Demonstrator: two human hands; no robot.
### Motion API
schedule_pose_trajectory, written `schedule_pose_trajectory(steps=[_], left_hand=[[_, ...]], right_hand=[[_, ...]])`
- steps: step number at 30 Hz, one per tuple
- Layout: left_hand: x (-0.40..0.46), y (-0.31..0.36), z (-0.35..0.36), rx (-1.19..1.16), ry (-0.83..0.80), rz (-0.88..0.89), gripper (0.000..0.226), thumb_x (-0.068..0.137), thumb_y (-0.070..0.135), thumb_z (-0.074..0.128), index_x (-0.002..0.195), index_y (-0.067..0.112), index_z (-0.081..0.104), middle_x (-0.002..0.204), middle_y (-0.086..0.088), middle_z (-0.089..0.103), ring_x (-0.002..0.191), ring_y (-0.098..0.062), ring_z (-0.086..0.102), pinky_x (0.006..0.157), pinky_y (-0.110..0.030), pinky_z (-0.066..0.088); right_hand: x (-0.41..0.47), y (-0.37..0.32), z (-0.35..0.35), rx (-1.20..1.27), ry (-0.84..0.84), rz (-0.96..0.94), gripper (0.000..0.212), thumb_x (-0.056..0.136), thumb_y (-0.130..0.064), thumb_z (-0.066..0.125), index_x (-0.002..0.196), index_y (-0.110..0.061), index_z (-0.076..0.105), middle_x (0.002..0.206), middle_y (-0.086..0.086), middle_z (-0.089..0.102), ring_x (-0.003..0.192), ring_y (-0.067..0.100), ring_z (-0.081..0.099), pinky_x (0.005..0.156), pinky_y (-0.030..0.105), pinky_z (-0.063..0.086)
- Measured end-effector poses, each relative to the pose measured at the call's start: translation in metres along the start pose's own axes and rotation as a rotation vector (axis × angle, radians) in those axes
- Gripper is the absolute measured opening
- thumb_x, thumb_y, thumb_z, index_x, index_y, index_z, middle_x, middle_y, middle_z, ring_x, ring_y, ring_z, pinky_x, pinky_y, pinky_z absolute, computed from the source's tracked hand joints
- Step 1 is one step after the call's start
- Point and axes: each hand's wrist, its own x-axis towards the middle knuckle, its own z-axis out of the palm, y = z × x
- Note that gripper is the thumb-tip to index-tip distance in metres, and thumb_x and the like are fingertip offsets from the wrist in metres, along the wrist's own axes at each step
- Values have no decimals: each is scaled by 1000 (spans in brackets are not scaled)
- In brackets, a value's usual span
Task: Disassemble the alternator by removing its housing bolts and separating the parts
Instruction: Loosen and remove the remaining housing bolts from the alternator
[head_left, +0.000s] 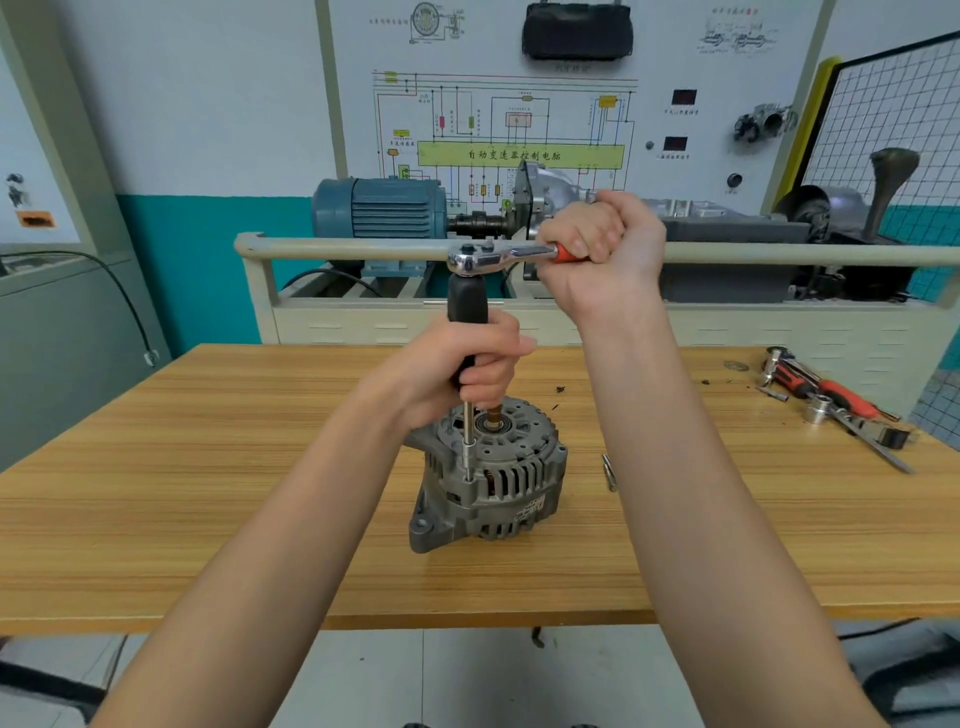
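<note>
A wooden table (208, 493) with a striped grain carries everything. The grey alternator (488, 478) stands on it near the middle, pulley end down, its finned housing upward. Just to its right lies a small metal bit (609, 472), apart from the housing. Near the far right edge sits a cluster of tools (831, 402): red-handled ratchets, loose sockets and a long thin bar lying slantwise. A few dark specks of debris (560, 388) dot the surface behind the alternator.
</note>
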Motion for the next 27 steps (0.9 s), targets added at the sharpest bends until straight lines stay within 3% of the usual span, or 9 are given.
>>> schedule_pose_trajectory(steps=[2, 4, 9, 11, 15, 18, 21, 25, 27], left_hand=[[3, -3, 7, 13, 90, -9, 53, 86, 8, 57, 40, 22, 35, 36, 7, 27, 30, -9, 22, 39, -20, 20], [6, -6, 13, -13, 291, -20, 57, 91, 5, 54, 41, 25, 36, 36, 8, 27, 29, -8, 21, 36, -17, 21], [15, -9, 22, 5, 675, -47, 31, 89, 8, 55, 66, 16, 37, 37, 9, 33, 30, -6, 27, 34, -17, 25], [11, -9, 18, 47, 634, -37, 31, 88, 6, 58, 64, 16, 39, 39, 8, 34, 32, -8, 29, 37, -19, 27], [-1, 1, 4, 109, 263, 4, 44, 82, 6, 65, 48, 19, 40, 43, 3, 35, 41, -15, 31, 45, -23, 31], [3, 2, 7, 42, 184, 27, 46, 78, 9, 64, 42, 21, 38, 39, 4, 32, 36, -13, 29, 43, -22, 29], [8, -2, 15, 6, 291, 17, 57, 88, 3, 57, 41, 25, 34, 36, 7, 26, 31, -9, 20, 39, -19, 20], [17, -6, 21, 57, 635, -6, 38, 85, 1, 55, 56, 17, 35, 38, 7, 29, 32, -10, 24, 39, -19, 24], [18, -8, 25, 74, 722, 8, 33, 83, 1, 57, 60, 15, 37, 39, 6, 31, 32, -10, 26, 39, -19, 27]], right_hand=[[-1, 0, -3, 38, 3, -19, 57, 94, -12, 37, 38, -18, 27, 32, -7, 20, 23, 8, 18, 30, 15, 17], [-7, -1, -3, -11, 4, -115, 54, 93, -11, 37, 40, -19, 28, 34, -8, 20, 26, 8, 17, 32, 16, 17], [-26, 17, 5, -271, -76, -418, 57, 94, -9, 36, 38, -21, 29, 37, -6, 18, 32, 10, 14, 37, 21, 19], [-25, 18, 8, -297, -91, -398, 57, 93, -8, 37, 39, -22, 28, 37, -6, 18, 32, 10, 15, 37, 20, 19], [-6, 3, 7, -156, -7, -141, 56, 92, -9, 38, 38, -19, 28, 34, -7, 20, 27, 9, 16, 34, 15, 17], [2, 1, -2, -6, 31, -34, 57, 93, -10, 37, 37, -17, 27, 31, -7, 20, 23, 8, 18, 31, 14, 18], [-3, 0, -4, -9, 36, -116, 55, 93, -10, 38, 39, -18, 28, 33, -8, 20, 25, 8, 17, 32, 15, 17], [-21, 10, 0, -203, -40, -345, 58, 95, -10, 36, 38, -20, 31, 37, -7, 19, 32, 10, 15, 36, 20, 18], [-28, 15, 3, -283, -77, -425, 59, 95, -9, 36, 37, -21, 30, 37, -6, 19, 33, 10, 15, 37, 20, 20]])
